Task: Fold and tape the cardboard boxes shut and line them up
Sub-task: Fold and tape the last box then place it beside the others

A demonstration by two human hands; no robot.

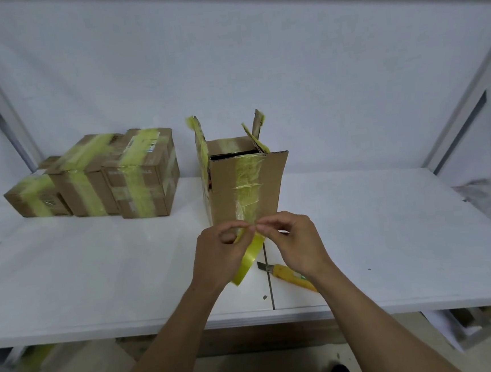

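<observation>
An open cardboard box (268, 184) stands upright on the white table (97, 273), its top flaps raised and a strip of yellow tape down its near face. Just in front of it my left hand (217, 256) grips a roll of yellow tape (247, 259). My right hand (294, 244) pinches the tape's loose end at the top of the roll, fingertips almost meeting those of the left. Three taped-shut boxes (95, 178) stand side by side in a row at the back left.
A yellow utility knife (287, 274) lies on the table under my right wrist, blade pointing left. A seam (269, 281) runs across the tabletop near it. White frame posts and a white backdrop surround the table. The near edge lies close below my forearms.
</observation>
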